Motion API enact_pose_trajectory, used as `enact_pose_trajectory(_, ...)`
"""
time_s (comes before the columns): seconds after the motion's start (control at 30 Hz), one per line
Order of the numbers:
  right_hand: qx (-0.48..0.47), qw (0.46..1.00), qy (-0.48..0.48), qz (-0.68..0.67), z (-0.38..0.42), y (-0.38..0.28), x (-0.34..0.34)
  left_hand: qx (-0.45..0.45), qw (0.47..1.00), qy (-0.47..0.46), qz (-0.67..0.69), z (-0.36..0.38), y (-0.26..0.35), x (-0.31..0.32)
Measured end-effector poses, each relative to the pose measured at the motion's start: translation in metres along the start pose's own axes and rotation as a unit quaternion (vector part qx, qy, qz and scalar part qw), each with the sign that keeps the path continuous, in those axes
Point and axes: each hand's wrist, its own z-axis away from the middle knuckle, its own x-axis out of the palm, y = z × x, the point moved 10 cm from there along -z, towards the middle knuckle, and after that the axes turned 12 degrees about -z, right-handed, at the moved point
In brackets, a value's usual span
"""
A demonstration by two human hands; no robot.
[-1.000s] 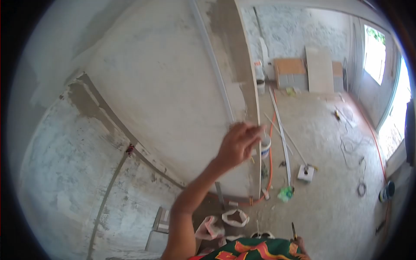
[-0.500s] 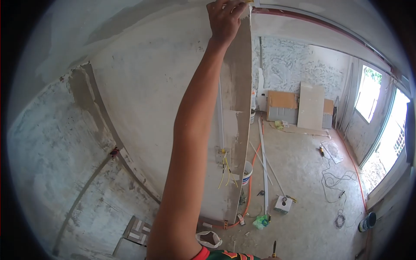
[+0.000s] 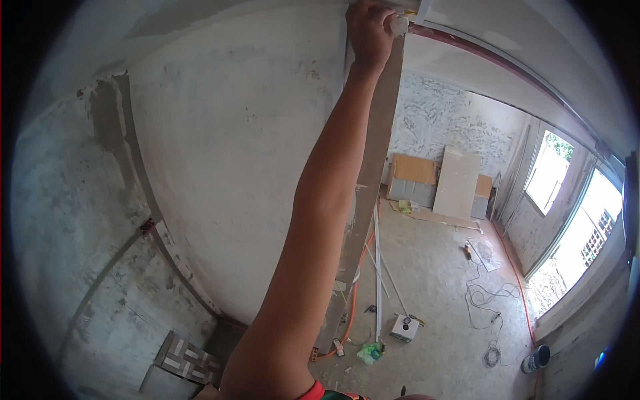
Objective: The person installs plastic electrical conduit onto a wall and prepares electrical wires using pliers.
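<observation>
My left arm reaches up across the view. My left hand (image 3: 371, 33) is at the top, by the upper end of the narrow grey wall edge (image 3: 383, 127). Its fingers are bent and closed, but whatever they hold is hidden. A small pale round piece (image 3: 399, 26) shows beside the fingers, and a thin yellow thing (image 3: 409, 12) sits just past them, close to a white metal profile (image 3: 423, 12). My right hand is not visible.
An orange hose (image 3: 353, 303) and long pale strips (image 3: 378, 280) lie on the floor. A white box (image 3: 405, 328), green plastic bag (image 3: 369, 353), grey cable (image 3: 492, 353) and bucket (image 3: 536, 360) lie about. Boards (image 3: 457, 183) lean on the far wall.
My view has shifted, so the room's floor and far wall appear further left. My left hand appears further right and slightly lower, still up by the top of the wall edge.
</observation>
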Motion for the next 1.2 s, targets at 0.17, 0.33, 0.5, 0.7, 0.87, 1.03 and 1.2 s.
enact_pose_trajectory(0.17, -0.015, 0.999, 0.021, -0.035, -0.010, -0.012, -0.007, 0.007, 0.998, -0.045, 0.032, -0.001, -0.010, -0.001)
enact_pose_trajectory(0.33, -0.149, 0.979, -0.003, -0.138, -0.048, -0.144, -0.039, 0.028, 0.994, -0.067, -0.084, -0.005, 0.005, -0.018)
enact_pose_trajectory(0.5, -0.393, 0.912, 0.036, -0.115, -0.040, -0.367, -0.101, -0.026, 0.997, -0.066, -0.036, 0.011, -0.020, -0.005)
enact_pose_trajectory(0.7, -0.654, 0.735, 0.181, -0.014, 0.066, -0.639, -0.162, -0.025, 0.996, -0.034, -0.083, 0.006, -0.014, -0.017)
enact_pose_trajectory(0.87, -0.808, 0.531, 0.247, 0.067, 0.157, -0.793, -0.170, -0.032, 0.991, -0.034, -0.126, 0.006, -0.010, -0.025)
enact_pose_trajectory(1.03, -0.853, 0.407, 0.308, 0.113, 0.197, -0.897, -0.164, -0.038, 0.995, -0.042, -0.088, 0.005, -0.015, -0.022)
enact_pose_trajectory(1.2, -0.792, 0.481, 0.304, 0.219, 0.204, -0.970, -0.158, -0.057, 0.997, -0.035, -0.040, 0.007, -0.020, -0.022)
